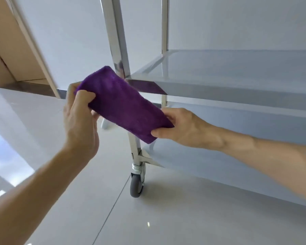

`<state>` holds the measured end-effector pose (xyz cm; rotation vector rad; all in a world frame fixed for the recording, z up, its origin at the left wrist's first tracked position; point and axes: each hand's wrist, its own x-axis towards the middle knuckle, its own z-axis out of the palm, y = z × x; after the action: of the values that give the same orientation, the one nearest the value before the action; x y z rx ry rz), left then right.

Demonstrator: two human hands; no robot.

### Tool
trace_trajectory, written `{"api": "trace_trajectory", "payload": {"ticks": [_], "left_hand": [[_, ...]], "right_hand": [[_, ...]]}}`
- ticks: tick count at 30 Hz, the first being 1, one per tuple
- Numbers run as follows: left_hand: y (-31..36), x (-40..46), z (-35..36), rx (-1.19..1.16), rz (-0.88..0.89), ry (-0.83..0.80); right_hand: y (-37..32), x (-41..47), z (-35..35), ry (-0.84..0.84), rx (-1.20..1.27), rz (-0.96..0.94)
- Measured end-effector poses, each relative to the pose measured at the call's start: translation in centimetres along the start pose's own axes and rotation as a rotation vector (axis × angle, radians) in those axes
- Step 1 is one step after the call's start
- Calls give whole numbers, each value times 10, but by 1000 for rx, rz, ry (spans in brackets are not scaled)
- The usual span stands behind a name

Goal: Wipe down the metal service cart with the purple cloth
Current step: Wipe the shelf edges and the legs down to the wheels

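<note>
A folded purple cloth (121, 105) is stretched between both hands in front of the metal service cart (228, 85). My left hand (80, 119) pinches its upper left end. My right hand (185, 128) grips its lower right end. The cloth hangs just in front of the cart's near corner post (117, 38), level with the middle shelf, and hides part of the post. The cart's lower shelf (210, 165) and a grey caster wheel (136, 185) show below the cloth.
The cart stands on a glossy pale tiled floor (69, 200). A beige door frame and wall (19, 41) rise at the left. A white wall lies behind the cart. Bright window reflections lie on the floor at far left.
</note>
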<state>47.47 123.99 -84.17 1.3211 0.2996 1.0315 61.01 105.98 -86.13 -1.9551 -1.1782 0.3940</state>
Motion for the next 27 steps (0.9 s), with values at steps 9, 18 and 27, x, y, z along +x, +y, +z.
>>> {"api": "trace_trajectory", "payload": {"ticks": [9, 18, 27], "left_hand": [[-53, 54, 23, 200, -83, 133], [-67, 27, 21, 282, 145, -233], [-83, 37, 44, 455, 254, 9]], "right_hand": [[26, 34, 41, 87, 73, 72], [37, 40, 48, 137, 225, 64], [89, -2, 29, -134, -293, 203]]}}
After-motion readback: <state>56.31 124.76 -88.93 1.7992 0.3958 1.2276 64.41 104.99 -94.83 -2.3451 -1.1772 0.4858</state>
